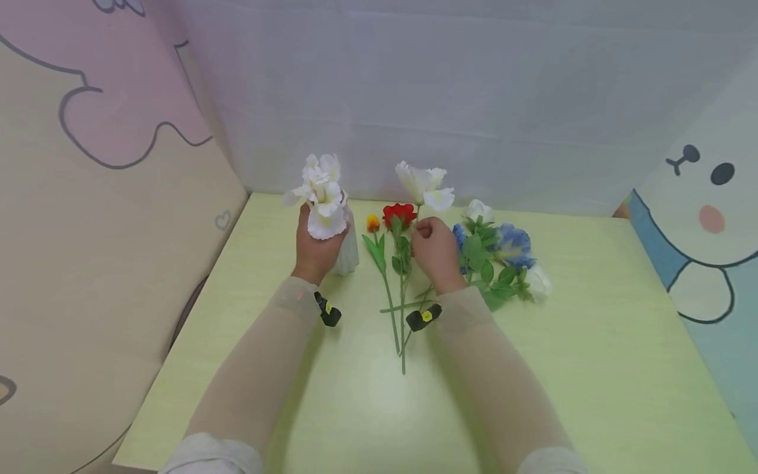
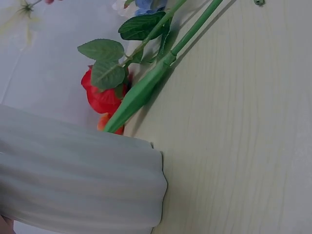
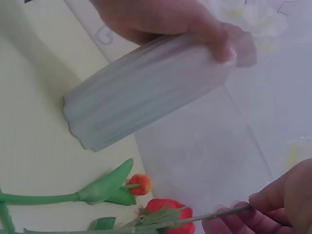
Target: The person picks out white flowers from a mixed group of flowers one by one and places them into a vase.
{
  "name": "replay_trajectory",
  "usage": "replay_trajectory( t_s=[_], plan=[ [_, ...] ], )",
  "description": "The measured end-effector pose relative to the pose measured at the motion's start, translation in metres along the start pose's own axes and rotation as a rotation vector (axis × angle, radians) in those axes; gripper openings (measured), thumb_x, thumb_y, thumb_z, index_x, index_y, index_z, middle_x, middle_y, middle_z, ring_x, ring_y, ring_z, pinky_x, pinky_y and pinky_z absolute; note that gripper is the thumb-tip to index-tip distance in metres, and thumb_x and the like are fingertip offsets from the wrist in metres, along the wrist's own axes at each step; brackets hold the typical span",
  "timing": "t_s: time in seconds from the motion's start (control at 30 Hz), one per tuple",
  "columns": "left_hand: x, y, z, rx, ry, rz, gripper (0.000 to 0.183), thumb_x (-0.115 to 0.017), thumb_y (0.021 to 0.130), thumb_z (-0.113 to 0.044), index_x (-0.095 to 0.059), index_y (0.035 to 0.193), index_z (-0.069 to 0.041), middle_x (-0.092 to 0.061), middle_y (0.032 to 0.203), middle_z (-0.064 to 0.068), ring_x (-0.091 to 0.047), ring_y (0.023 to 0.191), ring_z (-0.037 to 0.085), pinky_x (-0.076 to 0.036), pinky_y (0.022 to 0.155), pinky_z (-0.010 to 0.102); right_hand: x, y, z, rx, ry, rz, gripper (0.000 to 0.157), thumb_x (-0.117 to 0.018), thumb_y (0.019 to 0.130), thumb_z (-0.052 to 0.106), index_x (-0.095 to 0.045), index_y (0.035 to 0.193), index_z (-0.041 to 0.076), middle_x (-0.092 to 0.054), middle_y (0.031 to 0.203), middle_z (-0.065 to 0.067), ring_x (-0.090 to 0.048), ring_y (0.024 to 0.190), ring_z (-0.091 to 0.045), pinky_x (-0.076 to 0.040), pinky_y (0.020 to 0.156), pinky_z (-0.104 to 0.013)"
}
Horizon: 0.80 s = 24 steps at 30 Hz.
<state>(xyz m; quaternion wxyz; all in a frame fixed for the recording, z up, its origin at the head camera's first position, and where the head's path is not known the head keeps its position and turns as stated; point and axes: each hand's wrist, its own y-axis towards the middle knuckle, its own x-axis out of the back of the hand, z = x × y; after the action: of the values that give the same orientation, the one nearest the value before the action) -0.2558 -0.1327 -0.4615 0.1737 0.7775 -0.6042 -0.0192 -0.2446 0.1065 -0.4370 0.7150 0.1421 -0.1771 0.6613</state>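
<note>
My left hand (image 1: 314, 255) grips a pale ribbed vase (image 3: 146, 92) near its mouth, and the vase's base rests on the table. A white flower (image 1: 322, 196) with ruffled petals stands at the vase's top; its stem is hidden. To the right, my right hand (image 1: 437, 253) pinches the thin stem (image 3: 226, 211) of a second white flower (image 1: 425, 187), whose bloom rises above the fingers. Between the hands lie an orange-yellow tulip (image 1: 373, 223) and a red flower (image 1: 399, 213), with their green stems pointing toward me.
Beside the right hand lies a bunch of blue flowers (image 1: 512, 246), white blooms (image 1: 537, 284) and green leaves (image 1: 487, 271). A light wood-grain table (image 1: 604, 368) carries everything. Behind it hangs a pale cloth (image 1: 474, 92), and cartoon-printed panels (image 1: 106, 250) flank both sides.
</note>
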Motion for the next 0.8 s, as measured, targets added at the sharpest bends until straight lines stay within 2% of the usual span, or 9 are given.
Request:
replay_trajectory(
  t_s=[0.1, 0.3, 0.4, 0.57, 0.8],
  plan=[
    [0.0, 0.001, 0.0, -0.023, 0.005, -0.008, 0.07, -0.08, 0.088, -0.022, -0.042, 0.145, -0.007, -0.052, 0.143, 0.007, -0.051, 0.129, 0.023, -0.038, 0.113, 0.039, 0.003, -0.002, 0.019, 0.048, 0.031, -0.003, 0.022, -0.057, 0.105, 0.019, -0.063, 0.121, 0.005, -0.063, 0.106, -0.01, -0.065, 0.087, -0.028, -0.056, 0.073, -0.037],
    [0.001, 0.003, 0.003, -0.052, -0.017, -0.003, 0.072, -0.081, 0.088, -0.022, -0.042, 0.145, -0.005, -0.052, 0.143, 0.009, -0.052, 0.129, 0.023, -0.039, 0.112, 0.038, 0.011, -0.002, 0.056, 0.106, 0.164, 0.033, 0.021, -0.059, 0.105, 0.015, -0.06, 0.122, 0.002, -0.062, 0.107, -0.012, -0.067, 0.086, -0.033, -0.057, 0.072, -0.034],
    [0.001, 0.003, 0.004, -0.044, -0.022, 0.005, 0.072, -0.081, 0.088, -0.023, -0.041, 0.146, -0.006, -0.052, 0.143, 0.008, -0.051, 0.129, 0.023, -0.039, 0.112, 0.039, 0.014, 0.001, 0.068, 0.132, 0.192, 0.026, 0.019, -0.06, 0.105, 0.014, -0.059, 0.12, 0.003, -0.062, 0.108, -0.011, -0.066, 0.085, -0.031, -0.056, 0.071, -0.033],
    [0.001, 0.004, 0.004, -0.022, -0.035, 0.012, 0.073, -0.081, 0.088, -0.024, -0.041, 0.147, -0.007, -0.051, 0.144, 0.007, -0.05, 0.131, 0.022, -0.038, 0.113, 0.039, 0.016, 0.005, 0.083, 0.197, 0.201, 0.017, 0.018, -0.062, 0.103, 0.013, -0.059, 0.12, 0.005, -0.062, 0.111, -0.01, -0.065, 0.093, -0.028, -0.055, 0.072, -0.034],
    [0.001, 0.005, 0.007, -0.01, -0.055, 0.015, 0.074, -0.082, 0.087, -0.022, -0.04, 0.148, -0.008, -0.051, 0.145, 0.007, -0.05, 0.131, 0.022, -0.038, 0.113, 0.039, 0.016, 0.007, 0.104, 0.268, 0.332, 0.075, 0.017, -0.061, 0.103, 0.007, -0.057, 0.119, 0.003, -0.06, 0.107, -0.012, -0.066, 0.091, -0.026, -0.06, 0.08, -0.039]
  ],
)
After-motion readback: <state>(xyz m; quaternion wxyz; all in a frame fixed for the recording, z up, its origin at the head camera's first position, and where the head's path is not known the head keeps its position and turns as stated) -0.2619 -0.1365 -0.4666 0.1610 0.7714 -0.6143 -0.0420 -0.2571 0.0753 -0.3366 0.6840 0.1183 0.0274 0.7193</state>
